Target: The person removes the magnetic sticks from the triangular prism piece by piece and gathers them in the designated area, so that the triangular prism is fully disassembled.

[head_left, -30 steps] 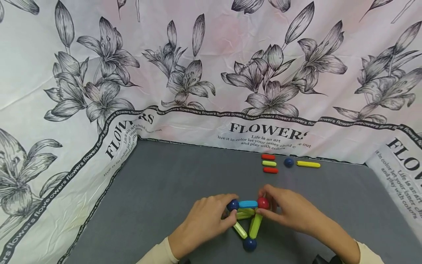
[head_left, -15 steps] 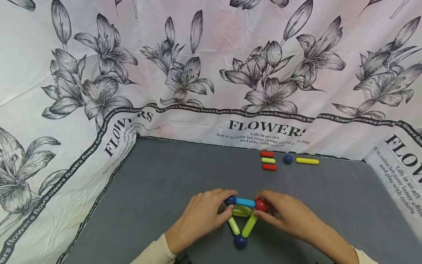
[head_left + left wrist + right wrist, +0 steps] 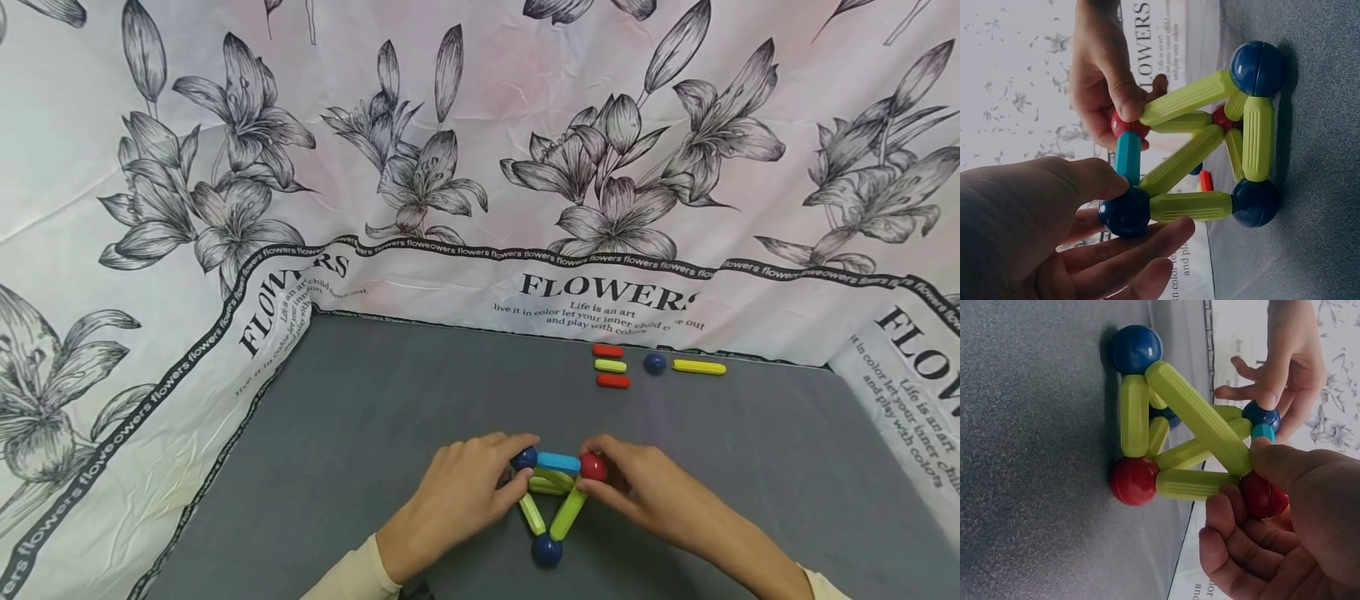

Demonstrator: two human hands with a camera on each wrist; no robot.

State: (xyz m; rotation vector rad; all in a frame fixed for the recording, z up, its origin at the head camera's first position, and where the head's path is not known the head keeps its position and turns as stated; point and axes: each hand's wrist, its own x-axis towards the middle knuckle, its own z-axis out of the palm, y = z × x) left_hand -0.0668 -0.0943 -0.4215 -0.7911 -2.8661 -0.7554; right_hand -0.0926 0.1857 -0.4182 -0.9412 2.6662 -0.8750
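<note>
The left hand (image 3: 459,492) pinched the glossy dark blue plastic ball (image 3: 524,457), hiding part of it. The ribbed lime-green rod frame (image 3: 558,504) stood on the grey felt mat (image 3: 360,433); its far struts were obscured. The right hand (image 3: 645,487) gripped the smooth red ball (image 3: 592,467).

In the head view the left hand (image 3: 457,492) and right hand (image 3: 652,492) cover the frame's (image 3: 555,500) far corners. Both forearms run off the bottom edge. The small print on the cloth (image 3: 600,321) is too fine to read.
</note>
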